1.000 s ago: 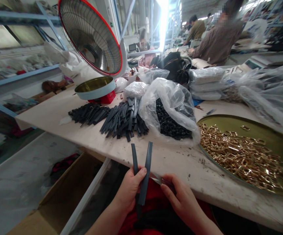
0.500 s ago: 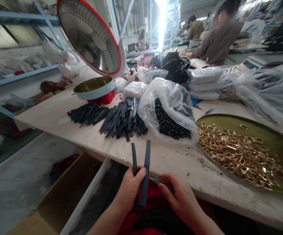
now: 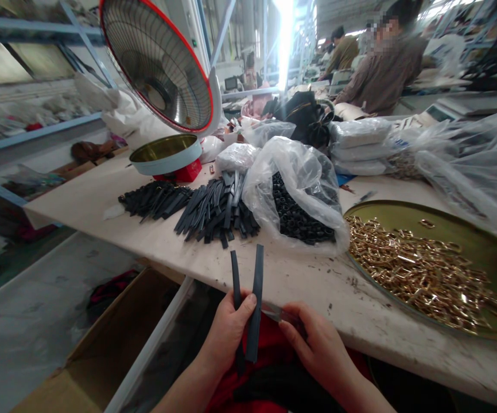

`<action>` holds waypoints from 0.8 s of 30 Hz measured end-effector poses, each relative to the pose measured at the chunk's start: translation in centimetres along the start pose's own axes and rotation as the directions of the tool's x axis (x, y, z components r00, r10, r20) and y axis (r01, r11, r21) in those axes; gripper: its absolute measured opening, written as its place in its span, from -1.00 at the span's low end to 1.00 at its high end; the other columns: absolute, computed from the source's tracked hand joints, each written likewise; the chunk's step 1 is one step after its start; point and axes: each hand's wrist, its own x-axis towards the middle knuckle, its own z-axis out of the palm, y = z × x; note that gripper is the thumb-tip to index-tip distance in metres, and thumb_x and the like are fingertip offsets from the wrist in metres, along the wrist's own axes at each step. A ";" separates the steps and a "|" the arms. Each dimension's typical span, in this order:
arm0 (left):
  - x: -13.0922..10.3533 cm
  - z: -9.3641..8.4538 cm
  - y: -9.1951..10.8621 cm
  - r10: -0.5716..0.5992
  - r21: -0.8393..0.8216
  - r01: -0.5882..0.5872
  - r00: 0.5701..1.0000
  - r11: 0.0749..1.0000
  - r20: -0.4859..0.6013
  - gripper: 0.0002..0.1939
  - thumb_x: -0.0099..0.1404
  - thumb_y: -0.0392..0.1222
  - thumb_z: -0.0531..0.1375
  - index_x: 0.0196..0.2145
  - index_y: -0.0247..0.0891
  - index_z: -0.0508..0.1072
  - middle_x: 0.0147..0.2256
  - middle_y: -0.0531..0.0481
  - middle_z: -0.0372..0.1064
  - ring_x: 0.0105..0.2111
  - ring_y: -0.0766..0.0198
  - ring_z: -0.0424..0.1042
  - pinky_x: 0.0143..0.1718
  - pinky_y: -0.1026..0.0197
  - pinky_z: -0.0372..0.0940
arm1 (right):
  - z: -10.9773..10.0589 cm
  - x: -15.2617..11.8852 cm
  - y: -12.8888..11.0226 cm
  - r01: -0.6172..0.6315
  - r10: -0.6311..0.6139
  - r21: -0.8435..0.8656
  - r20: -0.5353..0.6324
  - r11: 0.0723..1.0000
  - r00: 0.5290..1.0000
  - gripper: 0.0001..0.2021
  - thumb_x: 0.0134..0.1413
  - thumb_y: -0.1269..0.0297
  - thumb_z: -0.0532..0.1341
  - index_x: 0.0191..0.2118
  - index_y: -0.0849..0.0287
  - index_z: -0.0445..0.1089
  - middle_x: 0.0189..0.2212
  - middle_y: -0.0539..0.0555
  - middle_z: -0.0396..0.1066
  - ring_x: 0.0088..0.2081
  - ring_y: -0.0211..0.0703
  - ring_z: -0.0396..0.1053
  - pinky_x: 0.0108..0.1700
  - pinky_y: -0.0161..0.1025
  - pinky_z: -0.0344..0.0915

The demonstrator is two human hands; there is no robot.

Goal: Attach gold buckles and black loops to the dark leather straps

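Holding dark strips (image 3: 254,324), speckled table (image 3: 291,281), crowded workshop (image 3: 338,14)

Workshop or small factory floor, shown by a long surface (image 3: 145,241) bearing dark strips (image 3: 218,209) in heaps and, near its right edge, a tray (image 3: 468,229) of gold-coloured metal fittings (image 3: 420,275); beyond, people (image 3: 381,69) at further worktables and metal shelving (image 3: 37,129) at left.

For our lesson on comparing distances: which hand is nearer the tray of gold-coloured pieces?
Right. The right hand is to the tray's left; the left hand, gripping dark strips, is farther left.
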 end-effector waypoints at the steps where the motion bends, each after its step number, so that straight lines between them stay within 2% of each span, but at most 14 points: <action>1: 0.0 0.0 0.0 -0.001 0.000 0.001 1.000 1.000 0.004 -0.71 0.13 0.01 0.17 -0.39 -0.30 0.34 -0.56 0.13 0.21 -0.59 0.42 0.15 -0.54 0.37 0.10 | 0.0 0.0 0.0 0.003 -0.003 -0.001 -0.001 1.000 1.000 -0.85 0.11 0.25 0.05 -0.24 0.16 0.28 -0.39 0.07 0.43 -0.39 -0.16 0.39 -0.35 -0.25 0.28; 9: -0.3 0.2 0.3 0.100 0.136 -0.101 0.995 0.986 0.015 -0.74 0.20 -0.01 0.11 -0.41 -0.30 0.33 -0.53 0.11 0.21 -0.52 0.37 0.17 -0.45 0.33 0.15 | -0.1 0.1 -0.1 -0.011 0.011 -0.005 0.013 1.000 1.000 -0.84 0.11 0.23 0.05 -0.26 0.16 0.29 -0.40 0.08 0.43 -0.38 -0.14 0.39 -0.35 -0.24 0.26; 13: -0.5 0.4 0.4 0.140 0.150 -0.140 0.990 0.979 0.014 -0.74 0.19 -0.01 0.11 -0.42 -0.28 0.32 -0.54 0.11 0.20 -0.51 0.34 0.19 -0.45 0.33 0.16 | -0.2 0.2 -0.1 0.017 -0.017 -0.002 0.014 1.000 1.000 -0.86 0.10 0.25 0.06 -0.29 0.15 0.31 -0.41 0.07 0.44 -0.39 -0.16 0.38 -0.37 -0.27 0.25; 18: -0.5 0.5 0.3 0.130 0.167 -0.130 0.991 0.977 0.010 -0.75 0.19 -0.01 0.11 -0.42 -0.28 0.32 -0.55 0.13 0.17 -0.54 0.35 0.16 -0.47 0.33 0.14 | 0.0 0.1 0.4 0.045 -0.045 0.004 -0.012 0.999 0.999 -0.84 0.11 0.25 0.05 -0.34 0.15 0.34 -0.44 0.07 0.44 -0.41 -0.16 0.37 -0.37 -0.26 0.24; 24: -0.3 0.6 0.5 0.143 0.164 -0.143 0.990 0.976 0.016 -0.77 0.18 -0.03 0.11 -0.43 -0.27 0.32 -0.56 0.15 0.16 -0.52 0.35 0.17 -0.46 0.32 0.14 | 0.4 -0.2 0.6 -0.010 0.011 0.043 -0.023 0.999 1.000 -0.81 0.13 0.23 0.03 -0.33 0.16 0.33 -0.43 0.08 0.44 -0.39 -0.15 0.37 -0.35 -0.25 0.25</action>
